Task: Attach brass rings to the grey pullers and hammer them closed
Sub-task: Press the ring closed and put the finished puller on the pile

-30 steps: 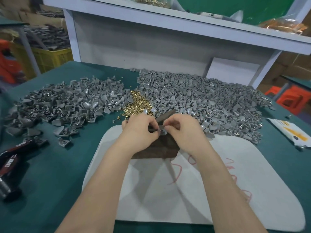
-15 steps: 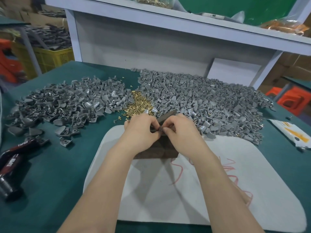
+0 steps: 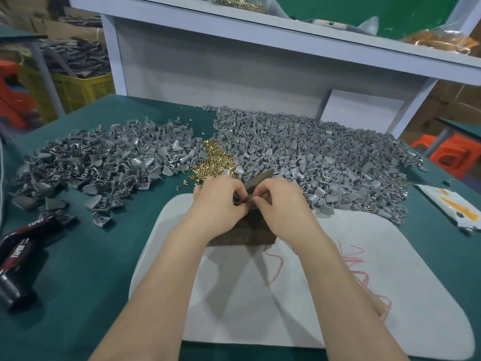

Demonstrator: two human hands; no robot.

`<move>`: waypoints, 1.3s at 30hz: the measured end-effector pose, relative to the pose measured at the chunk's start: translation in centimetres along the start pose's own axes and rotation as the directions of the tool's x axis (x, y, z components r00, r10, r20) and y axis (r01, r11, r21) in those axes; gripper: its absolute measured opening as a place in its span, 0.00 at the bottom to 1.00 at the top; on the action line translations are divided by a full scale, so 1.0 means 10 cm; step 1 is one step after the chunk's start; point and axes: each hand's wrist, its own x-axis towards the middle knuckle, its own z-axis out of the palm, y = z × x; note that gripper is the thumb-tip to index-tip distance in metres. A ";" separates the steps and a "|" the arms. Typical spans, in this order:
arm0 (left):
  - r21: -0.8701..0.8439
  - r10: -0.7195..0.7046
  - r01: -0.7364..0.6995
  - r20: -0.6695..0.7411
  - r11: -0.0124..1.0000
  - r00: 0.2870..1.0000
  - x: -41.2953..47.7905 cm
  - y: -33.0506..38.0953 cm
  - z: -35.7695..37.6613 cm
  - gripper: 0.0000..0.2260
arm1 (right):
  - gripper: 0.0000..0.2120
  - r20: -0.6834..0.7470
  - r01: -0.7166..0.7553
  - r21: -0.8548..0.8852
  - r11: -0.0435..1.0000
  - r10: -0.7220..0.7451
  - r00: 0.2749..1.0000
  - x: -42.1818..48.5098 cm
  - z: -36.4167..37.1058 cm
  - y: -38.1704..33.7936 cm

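Both hands meet fingertip to fingertip over a dark block [image 3: 242, 237]. The left hand [image 3: 218, 201] and right hand [image 3: 282, 208] are curled, and each pinches one small grey puller [image 3: 240, 200] held between them. Only a dark grey sliver of it shows between the fingertips (the rest is buried under thumbs and knuckles). That sliver lies roughly across, from one hand to the other; which end faces which way cannot be told, nor whether a brass ring is on it.

A flat grey strip [image 3: 259, 178] rises from behind the hands, slanting away and to the right. Just beyond the left hand's knuckles lies a small heap of brass rings [image 3: 216, 161], shiny gold. Loose pullers spread on the green table [image 3: 86, 269] either side: one pile [image 3: 104, 162] beyond and left of the hands, a larger pile [image 3: 320, 157] beyond and right. They are matt grey wedges with rounded ends, lying every way. The block sits on a white pad [image 3: 299, 295] under the forearms. A black hammer [image 3: 18, 248] lies far left of the left hand.
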 end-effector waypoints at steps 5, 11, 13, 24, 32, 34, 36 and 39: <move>0.005 0.004 -0.004 -0.005 1.000 1.000 0.01 0.00 0.00 0.07 | 0.06 0.028 0.029 -0.116 0.993 -0.026 0.999 -0.01 -0.02 -0.07; -0.027 0.011 -0.011 -0.001 1.000 1.000 0.00 0.01 0.00 0.09 | 0.05 0.020 0.065 -0.119 0.991 -0.063 0.998 -0.01 -0.03 -0.05; -0.019 0.008 -0.009 -0.006 1.000 1.000 0.00 0.01 0.00 0.09 | 0.05 0.014 0.056 -0.081 0.995 -0.055 0.998 0.00 -0.01 -0.02; 0.047 0.014 -0.013 -0.030 0.999 0.999 -0.01 0.02 0.01 0.08 | 0.06 -0.058 -0.038 0.308 0.950 0.059 0.997 -0.04 -0.03 0.14; 0.031 0.026 -0.025 -0.030 0.999 0.999 -0.01 0.01 0.00 0.07 | 0.03 -0.069 0.002 0.097 0.995 0.005 0.998 -0.04 0.08 0.07; 0.036 0.030 -0.028 -0.036 0.999 0.999 -0.01 0.01 0.01 0.07 | 0.02 -0.092 -0.003 0.125 0.992 0.014 0.996 -0.04 0.10 0.06; 0.038 0.031 -0.030 -0.038 0.999 0.999 -0.01 0.01 0.01 0.08 | 0.03 -0.125 0.002 0.179 0.984 0.021 0.992 -0.07 0.12 0.06; 0.044 0.030 -0.028 -0.037 0.999 0.999 -0.02 0.01 0.02 0.08 | 0.08 -0.146 0.002 0.260 0.966 0.037 0.989 -0.10 0.13 0.07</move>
